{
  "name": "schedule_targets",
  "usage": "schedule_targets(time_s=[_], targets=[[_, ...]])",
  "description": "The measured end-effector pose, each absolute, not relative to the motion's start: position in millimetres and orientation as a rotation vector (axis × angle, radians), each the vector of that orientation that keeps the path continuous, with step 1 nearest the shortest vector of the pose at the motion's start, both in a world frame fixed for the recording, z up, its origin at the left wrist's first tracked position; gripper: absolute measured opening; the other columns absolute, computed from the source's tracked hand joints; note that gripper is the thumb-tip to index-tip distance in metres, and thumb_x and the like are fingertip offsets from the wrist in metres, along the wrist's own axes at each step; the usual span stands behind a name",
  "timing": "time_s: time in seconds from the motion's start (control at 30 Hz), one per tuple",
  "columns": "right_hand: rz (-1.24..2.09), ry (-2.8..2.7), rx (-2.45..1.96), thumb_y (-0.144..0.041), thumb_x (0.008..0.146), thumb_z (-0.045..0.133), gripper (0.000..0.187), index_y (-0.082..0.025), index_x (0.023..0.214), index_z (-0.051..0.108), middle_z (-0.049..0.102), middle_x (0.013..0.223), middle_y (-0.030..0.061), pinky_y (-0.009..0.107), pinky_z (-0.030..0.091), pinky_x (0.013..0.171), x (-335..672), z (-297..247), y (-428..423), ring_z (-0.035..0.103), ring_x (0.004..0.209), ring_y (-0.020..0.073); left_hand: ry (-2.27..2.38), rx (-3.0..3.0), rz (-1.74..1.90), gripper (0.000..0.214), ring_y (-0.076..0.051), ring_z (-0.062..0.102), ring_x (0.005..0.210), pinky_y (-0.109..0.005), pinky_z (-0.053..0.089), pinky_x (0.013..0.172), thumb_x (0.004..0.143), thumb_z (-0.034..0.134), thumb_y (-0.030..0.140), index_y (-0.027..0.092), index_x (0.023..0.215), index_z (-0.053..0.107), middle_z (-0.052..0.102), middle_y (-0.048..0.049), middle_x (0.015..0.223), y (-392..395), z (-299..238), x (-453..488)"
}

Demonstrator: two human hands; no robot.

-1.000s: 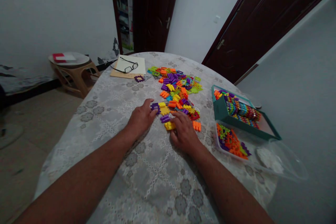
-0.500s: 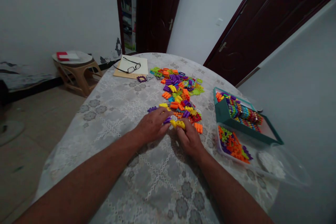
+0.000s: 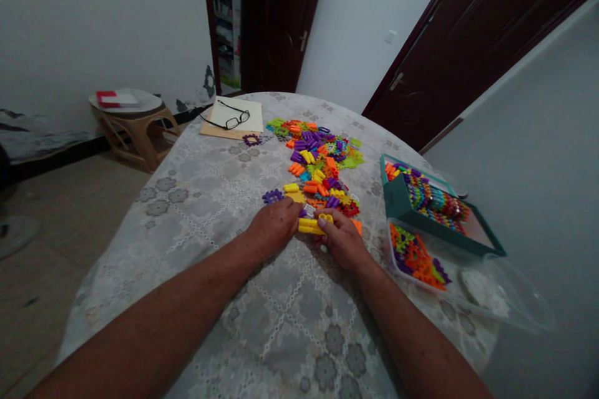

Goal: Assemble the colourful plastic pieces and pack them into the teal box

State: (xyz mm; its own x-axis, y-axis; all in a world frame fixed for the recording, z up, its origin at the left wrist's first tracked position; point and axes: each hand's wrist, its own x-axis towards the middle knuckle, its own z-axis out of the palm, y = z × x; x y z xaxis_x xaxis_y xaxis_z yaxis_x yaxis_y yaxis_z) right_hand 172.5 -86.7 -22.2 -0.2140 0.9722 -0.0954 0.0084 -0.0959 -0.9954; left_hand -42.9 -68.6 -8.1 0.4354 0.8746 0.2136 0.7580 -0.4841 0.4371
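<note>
My right hand [image 3: 344,238] pinches yellow plastic building pieces: a short tube-like piece [image 3: 326,219] with its round openings up, and a longer yellow piece [image 3: 309,226] lying against it. My left hand [image 3: 275,225] is closed, knuckles up, at the left end of the longer piece. Its fingertips are hidden, so what it grips cannot be made out. A bit of purple plastic [image 3: 302,214] shows beside its fingers. Just beyond both hands lies the heap of coloured building pieces [image 3: 318,187], with a purple toothed piece [image 3: 272,196] left of it.
To the right stand a clear plastic tub [image 3: 392,255] of pieces and a green box [image 3: 435,234] with beaded rows of pieces. A transparent lid [image 3: 528,299] lies beside them. Glasses [image 3: 233,123] rest on paper at the far left; a stool [image 3: 133,131] stands beyond the table [image 3: 210,212].
The longer yellow piece has turned into plain view between my hands. My left hand has curled in and shifted slightly left and down. My right hand still holds yellow pieces.
</note>
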Motion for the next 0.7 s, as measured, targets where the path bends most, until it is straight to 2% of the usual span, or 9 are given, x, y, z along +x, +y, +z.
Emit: schedule_targets(time_s=[0.1,0.2,0.37,0.57,0.7], targets=[[1.392,-1.305,-1.189,-0.052,0.088,0.079,0.04,-0.021,0.111,0.072,0.071,0.089,0.0024,0.029,0.056,0.058,173,-20,-87,0.064,0.065,0.0158,1.371,2.226,0.804,0.021,-0.025,0.071,0.107,-0.039,0.054,0.098,0.1,0.056,0.021,0.02,0.114,0.072,0.077,-0.0103,0.113,-70,-2,-44],[1.335,-1.306,-1.218,-0.05,0.087,0.079,0.039,-0.02,0.113,0.074,0.071,0.094,0.0036,0.028,0.055,0.057,170,-15,-90,0.065,0.068,0.016,1.296,2.006,0.897,0.02,-0.022,0.072,0.093,-0.036,0.055,0.09,0.099,0.057,0.025,0.022,0.111,0.073,0.079,-0.0055,0.104,-72,4,-46],[1.334,-1.323,-1.203,-0.047,0.084,0.082,0.045,-0.021,0.119,0.074,0.072,0.093,0.0039,0.026,0.054,0.058,166,-10,-90,0.064,0.071,0.016,1.118,1.857,0.878,0.019,-0.021,0.07,0.088,-0.033,0.053,0.082,0.099,0.058,0.037,0.023,0.102,0.072,0.078,-0.0024,0.096,-73,2,-45],[1.407,-1.398,-1.243,-0.052,0.083,0.082,0.042,-0.02,0.109,0.071,0.068,0.082,-0.0001,0.023,0.05,0.052,167,2,-93,0.061,0.061,0.0127,1.12,1.834,0.803,0.034,-0.022,0.069,0.081,-0.033,0.052,0.076,0.1,0.057,0.052,0.022,0.099,0.071,0.075,-0.0023,0.086,-73,2,-47],[1.431,-1.547,-1.29,-0.048,0.088,0.079,0.036,-0.02,0.11,0.072,0.068,0.081,-0.001,0.021,0.045,0.053,185,37,-102,0.059,0.06,0.0112,1.22,1.998,0.807,0.036,-0.021,0.067,0.075,-0.033,0.049,0.073,0.103,0.05,0.051,0.022,0.093,0.069,0.073,-0.0024,0.082,-72,-1,-51]])
